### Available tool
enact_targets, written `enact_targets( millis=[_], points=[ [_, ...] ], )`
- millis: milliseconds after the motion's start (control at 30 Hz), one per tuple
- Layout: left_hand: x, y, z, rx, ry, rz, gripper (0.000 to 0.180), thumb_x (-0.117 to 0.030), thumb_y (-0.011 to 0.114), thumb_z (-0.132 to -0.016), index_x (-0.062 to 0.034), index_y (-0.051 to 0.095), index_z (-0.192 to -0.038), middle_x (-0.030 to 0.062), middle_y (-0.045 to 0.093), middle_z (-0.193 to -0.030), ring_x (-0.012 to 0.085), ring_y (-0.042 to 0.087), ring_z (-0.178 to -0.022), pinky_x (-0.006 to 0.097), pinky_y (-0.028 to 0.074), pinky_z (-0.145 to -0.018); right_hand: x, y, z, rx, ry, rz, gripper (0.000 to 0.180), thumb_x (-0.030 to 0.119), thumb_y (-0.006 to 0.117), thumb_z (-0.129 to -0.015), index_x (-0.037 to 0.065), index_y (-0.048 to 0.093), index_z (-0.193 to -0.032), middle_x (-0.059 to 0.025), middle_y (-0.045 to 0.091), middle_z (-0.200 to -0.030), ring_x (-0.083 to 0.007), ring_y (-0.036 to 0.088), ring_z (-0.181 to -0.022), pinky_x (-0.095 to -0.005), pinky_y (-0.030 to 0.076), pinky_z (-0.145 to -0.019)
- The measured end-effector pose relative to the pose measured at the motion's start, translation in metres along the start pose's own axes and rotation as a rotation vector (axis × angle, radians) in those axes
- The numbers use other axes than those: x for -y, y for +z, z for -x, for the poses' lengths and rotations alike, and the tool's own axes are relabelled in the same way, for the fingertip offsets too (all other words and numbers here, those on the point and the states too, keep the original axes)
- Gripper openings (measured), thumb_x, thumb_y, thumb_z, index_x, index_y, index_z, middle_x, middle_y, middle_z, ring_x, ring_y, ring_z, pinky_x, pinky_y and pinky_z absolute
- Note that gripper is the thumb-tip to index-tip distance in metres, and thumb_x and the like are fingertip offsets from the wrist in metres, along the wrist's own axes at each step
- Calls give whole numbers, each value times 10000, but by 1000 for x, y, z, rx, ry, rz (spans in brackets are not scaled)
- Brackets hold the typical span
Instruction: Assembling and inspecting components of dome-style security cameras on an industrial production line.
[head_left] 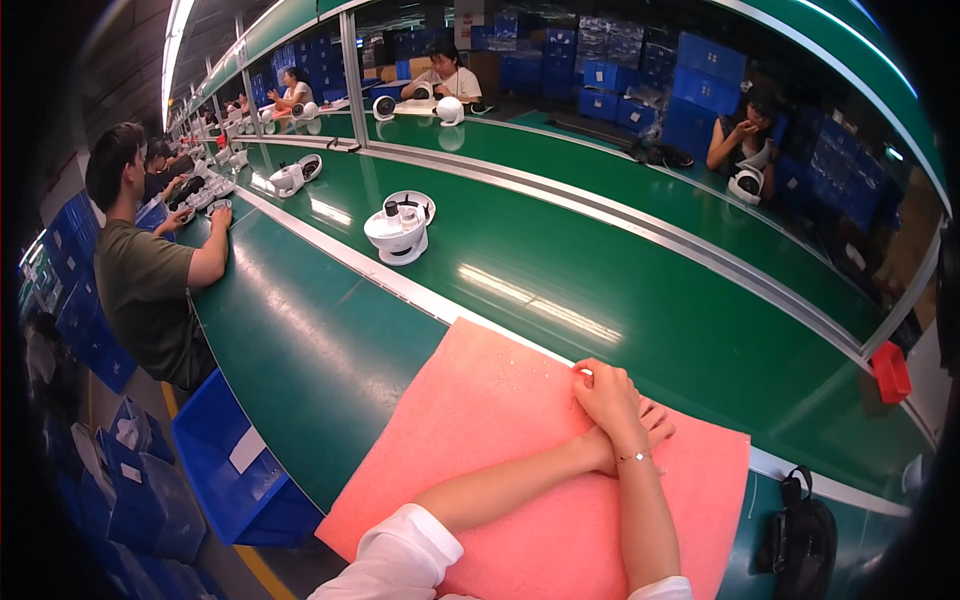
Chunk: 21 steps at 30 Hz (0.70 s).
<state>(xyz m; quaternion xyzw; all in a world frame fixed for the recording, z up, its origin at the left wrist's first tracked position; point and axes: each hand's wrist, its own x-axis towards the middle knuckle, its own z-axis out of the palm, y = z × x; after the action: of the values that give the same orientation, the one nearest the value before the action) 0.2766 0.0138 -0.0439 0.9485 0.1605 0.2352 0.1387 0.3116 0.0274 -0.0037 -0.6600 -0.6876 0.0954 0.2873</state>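
My arms cross over a pink foam sheet [470, 440] at the edge of the green bench. My right hand [608, 398] is at the sheet's far edge, its fingers curled in and thumb and forefinger close together; whatever may be between them is too small to make out. A thin bracelet [634, 457] circles that wrist. Passing under the right wrist, my left hand [655, 422] rests on the sheet with its fingers apart, partly covered. Tiny pale specks [515, 370] lie on the foam. Beyond, a white rounded device [398, 232] with a black cylinder stands on the green belt.
Another white device [293, 176] stands farther up the belt [540, 240]. A co-worker [150, 250] works at my left, beside a blue bin [240, 470]; others sit across the line. A black bag [803, 540] lies at my right, and a red tray [889, 372] hangs farther off.
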Motion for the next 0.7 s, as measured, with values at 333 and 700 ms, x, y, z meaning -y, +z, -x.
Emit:
enact_targets(
  millis=[333,700],
  points=[
    [-14,-18,2,-15,-62,-10,704,-592,608,-695,-38,489,-1112,141,448,-1135,309,421,-998,474,328,-909,-3,0,1,-26,22,-3,184,138,566,-774,63,676,-901,-175,651,-714,-342,643,-689,-426,518,-627],
    [127,-107,13,-1309,-854,272,654,-132,689,-750,-19,305,-1268,170,320,-1271,315,455,-1056,398,412,-905,28,-117,15,-307,-37,-658,148,33,548,-844,17,659,-941,-2,538,-621,-44,501,-587,-211,418,-527]
  ],
)
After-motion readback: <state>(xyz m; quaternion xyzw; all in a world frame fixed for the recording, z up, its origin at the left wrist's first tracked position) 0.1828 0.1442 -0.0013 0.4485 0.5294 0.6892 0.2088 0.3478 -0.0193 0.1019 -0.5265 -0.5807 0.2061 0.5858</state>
